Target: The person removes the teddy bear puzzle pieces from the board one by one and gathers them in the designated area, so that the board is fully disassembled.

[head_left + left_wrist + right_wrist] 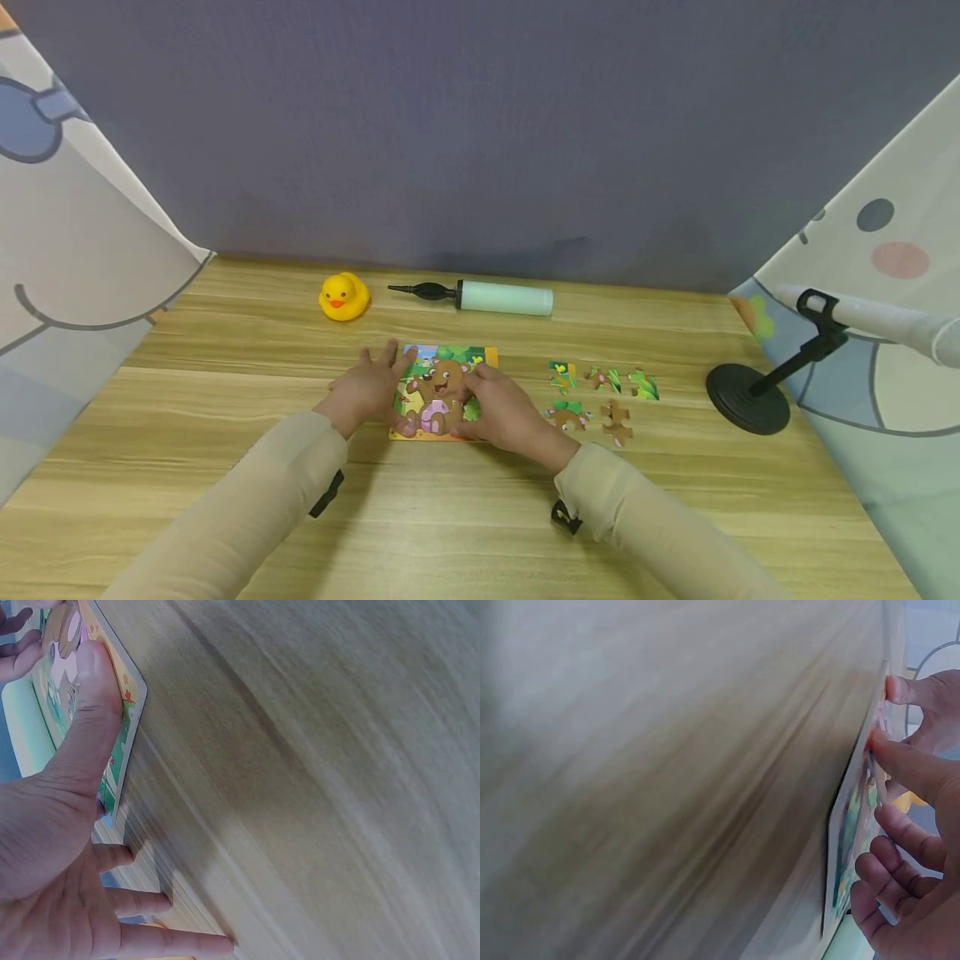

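Observation:
A bear-picture jigsaw puzzle (442, 379) lies flat on the wooden table in the head view. My left hand (365, 392) is spread at its left edge. In the left wrist view, that hand's thumb (97, 697) rests on the puzzle's border, while the other fingers stretch past it. Over the puzzle's right part, my right hand (506, 412) pinches a puzzle piece (879, 780) between thumb and forefinger, tilted close over the board. Its remaining fingers are bent beside the board. The right hand hides much of the puzzle's right side in the head view.
Several loose puzzle pieces (618, 422) lie right of the puzzle. Behind it are a yellow rubber duck (344, 297) and a pale green hand pump (506, 297). A black stand (747, 400) holding a white tube stands at the right. A grey panel (480, 133) closes off the back.

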`<act>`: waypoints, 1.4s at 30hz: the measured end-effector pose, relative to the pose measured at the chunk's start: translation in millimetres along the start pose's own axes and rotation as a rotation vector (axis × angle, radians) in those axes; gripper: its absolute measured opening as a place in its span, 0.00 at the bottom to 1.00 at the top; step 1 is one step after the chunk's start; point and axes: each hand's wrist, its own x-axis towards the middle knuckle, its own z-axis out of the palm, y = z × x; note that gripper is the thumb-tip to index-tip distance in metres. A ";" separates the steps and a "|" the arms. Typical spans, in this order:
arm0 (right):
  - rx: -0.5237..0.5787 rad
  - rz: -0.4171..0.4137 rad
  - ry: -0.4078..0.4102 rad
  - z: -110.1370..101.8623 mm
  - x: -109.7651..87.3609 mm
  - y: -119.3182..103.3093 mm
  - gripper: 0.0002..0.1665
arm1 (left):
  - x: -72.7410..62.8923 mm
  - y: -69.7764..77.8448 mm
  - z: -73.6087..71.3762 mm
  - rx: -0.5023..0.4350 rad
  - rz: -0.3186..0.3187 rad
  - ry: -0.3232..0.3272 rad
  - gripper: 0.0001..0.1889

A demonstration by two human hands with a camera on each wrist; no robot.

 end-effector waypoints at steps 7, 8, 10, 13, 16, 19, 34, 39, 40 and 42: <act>-0.020 0.028 -0.010 -2.7 1.0 6.7 0.20 | 1.4 -0.1 0.1 0.014 0.009 -0.001 0.66; -0.025 0.031 -0.011 -3.6 1.0 7.6 0.20 | 1.8 0.1 0.0 0.017 0.009 -0.003 0.66; -0.039 0.031 -0.016 -5.2 1.3 9.1 0.20 | 3.9 -0.9 1.7 0.025 0.008 -0.003 0.67; -0.075 0.013 -0.018 -6.4 1.3 10.9 0.22 | 3.7 -0.8 1.4 0.015 0.006 -0.006 0.67; -0.109 -0.035 -0.024 -6.1 1.1 12.2 0.28 | 1.0 0.9 -0.6 -0.002 0.006 -0.005 0.67; -0.108 -0.081 -0.028 -5.3 1.2 14.1 0.32 | 1.0 0.6 -0.3 -0.001 0.006 -0.003 0.67; -0.042 -0.099 -0.083 -14.7 3.2 18.5 0.25 | 1.7 1.4 -0.4 0.012 -0.001 -0.008 0.67; -0.059 -0.096 -0.091 -19.5 2.2 21.2 0.25 | 2.2 0.5 0.5 -0.004 -0.009 -0.015 0.66; -0.068 -0.095 -0.090 -20.9 1.9 21.8 0.25 | 2.2 0.2 0.6 -0.006 -0.010 -0.015 0.66; -0.075 -0.107 -0.086 -23.0 0.8 23.5 0.25 | 2.3 -0.3 1.1 -0.010 -0.012 -0.014 0.66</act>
